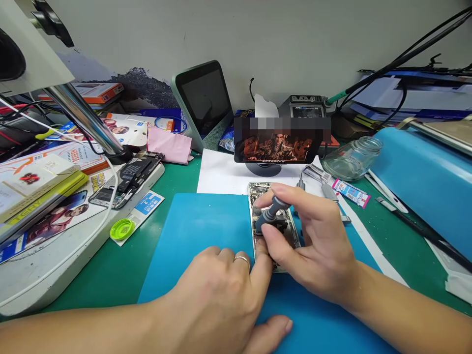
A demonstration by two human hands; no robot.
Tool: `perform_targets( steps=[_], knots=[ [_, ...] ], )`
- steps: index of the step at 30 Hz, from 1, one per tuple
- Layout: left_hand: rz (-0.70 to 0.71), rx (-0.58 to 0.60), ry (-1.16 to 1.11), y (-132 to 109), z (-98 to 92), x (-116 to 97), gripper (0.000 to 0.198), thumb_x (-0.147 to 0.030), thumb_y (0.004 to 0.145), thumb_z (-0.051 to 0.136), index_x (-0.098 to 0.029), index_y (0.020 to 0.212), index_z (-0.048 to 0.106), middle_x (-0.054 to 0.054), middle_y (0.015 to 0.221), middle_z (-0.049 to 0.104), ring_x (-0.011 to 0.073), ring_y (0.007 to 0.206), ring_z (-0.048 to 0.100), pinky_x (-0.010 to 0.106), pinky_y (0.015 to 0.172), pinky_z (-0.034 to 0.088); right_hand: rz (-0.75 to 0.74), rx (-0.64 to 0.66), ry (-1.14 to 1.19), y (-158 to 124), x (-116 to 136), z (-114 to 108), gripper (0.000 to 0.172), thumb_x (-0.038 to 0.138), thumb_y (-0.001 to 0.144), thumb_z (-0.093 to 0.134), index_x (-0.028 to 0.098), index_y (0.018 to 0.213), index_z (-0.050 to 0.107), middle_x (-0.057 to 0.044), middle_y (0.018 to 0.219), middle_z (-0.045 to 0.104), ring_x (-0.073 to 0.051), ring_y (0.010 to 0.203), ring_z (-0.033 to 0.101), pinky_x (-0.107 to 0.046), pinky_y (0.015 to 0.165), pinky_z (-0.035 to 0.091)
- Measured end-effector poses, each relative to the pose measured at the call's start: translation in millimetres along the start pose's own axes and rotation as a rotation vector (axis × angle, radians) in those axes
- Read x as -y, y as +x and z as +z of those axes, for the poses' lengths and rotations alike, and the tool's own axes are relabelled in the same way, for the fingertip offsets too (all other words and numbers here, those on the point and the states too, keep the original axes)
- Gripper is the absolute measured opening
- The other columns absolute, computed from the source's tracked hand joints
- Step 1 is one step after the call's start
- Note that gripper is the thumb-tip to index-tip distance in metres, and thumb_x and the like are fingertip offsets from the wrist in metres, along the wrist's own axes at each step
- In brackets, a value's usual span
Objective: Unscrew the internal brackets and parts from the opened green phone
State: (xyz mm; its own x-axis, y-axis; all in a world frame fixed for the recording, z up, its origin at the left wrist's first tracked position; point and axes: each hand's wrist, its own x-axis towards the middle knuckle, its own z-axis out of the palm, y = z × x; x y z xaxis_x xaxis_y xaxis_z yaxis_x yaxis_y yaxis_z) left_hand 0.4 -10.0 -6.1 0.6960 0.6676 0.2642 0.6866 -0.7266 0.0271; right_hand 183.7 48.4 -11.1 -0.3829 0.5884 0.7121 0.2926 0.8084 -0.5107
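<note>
An opened phone (258,192) lies face down on the blue mat (199,231), its insides showing. My right hand (313,241) is closed on a small grey screwdriver (271,214), pinched between thumb and fingers, tip down on the phone's middle. My left hand (221,290), a ring on one finger, rests on the mat with its fingers curled and one fingertip pressed against the phone's near left edge. The lower part of the phone is hidden by both hands.
Behind the phone stands another phone (276,145) playing a video on a stand. A glass jar (352,157) sits to the right, tweezers (326,189) beside it. A disassembled phone (127,179) and green cap (121,228) lie on the microscope base (55,255) left.
</note>
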Motion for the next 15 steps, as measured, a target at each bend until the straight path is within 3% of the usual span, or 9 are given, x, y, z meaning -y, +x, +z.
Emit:
perform_targets(
  steps=[4, 7, 11, 15],
  knots=[
    [0.005, 0.022, -0.008, 1.1, -2.8, 0.7, 0.045, -0.064, 0.089, 0.067, -0.019, 0.086, 0.063, 0.0, 0.063, 0.065, 0.0229, 0.051, 0.065, 0.037, 0.047, 0.055, -0.054, -0.013, 0.018, 1.4, -2.9, 0.1, 0.065, 0.003, 0.091, 0.07, 0.03, 0.146, 0.049, -0.008, 0.13, 0.071, -0.024, 0.118, 0.071, -0.042, 0.098, 0.064],
    [0.004, 0.065, -0.017, 0.8, -3.7, 0.6, 0.044, -0.063, 0.092, 0.064, -0.02, 0.088, 0.063, 0.001, 0.065, 0.066, 0.0234, 0.053, 0.065, 0.037, 0.048, 0.055, -0.015, -0.022, 0.057, -0.1, -4.4, 0.5, 0.064, 0.002, 0.092, 0.068, 0.03, 0.147, 0.05, -0.008, 0.134, 0.07, -0.023, 0.119, 0.072, -0.043, 0.102, 0.064],
    [0.004, 0.093, -0.017, -0.3, -4.3, 0.2, 0.044, -0.062, 0.096, 0.06, -0.018, 0.094, 0.064, 0.002, 0.069, 0.067, 0.0239, 0.054, 0.065, 0.038, 0.05, 0.055, 0.077, -0.034, 0.08, -4.6, -4.8, 0.6, 0.067, 0.002, 0.093, 0.068, 0.03, 0.15, 0.048, -0.007, 0.127, 0.07, -0.022, 0.109, 0.074, -0.043, 0.098, 0.066],
    [0.012, 0.099, -0.032, -0.4, -5.6, 0.6, 0.045, -0.062, 0.097, 0.058, -0.019, 0.089, 0.063, 0.002, 0.066, 0.066, 0.0239, 0.053, 0.065, 0.038, 0.048, 0.055, 0.076, -0.047, 0.083, -4.6, -3.3, 0.8, 0.067, 0.001, 0.091, 0.07, 0.029, 0.148, 0.049, -0.007, 0.123, 0.071, -0.02, 0.103, 0.074, -0.04, 0.091, 0.067]
  ],
)
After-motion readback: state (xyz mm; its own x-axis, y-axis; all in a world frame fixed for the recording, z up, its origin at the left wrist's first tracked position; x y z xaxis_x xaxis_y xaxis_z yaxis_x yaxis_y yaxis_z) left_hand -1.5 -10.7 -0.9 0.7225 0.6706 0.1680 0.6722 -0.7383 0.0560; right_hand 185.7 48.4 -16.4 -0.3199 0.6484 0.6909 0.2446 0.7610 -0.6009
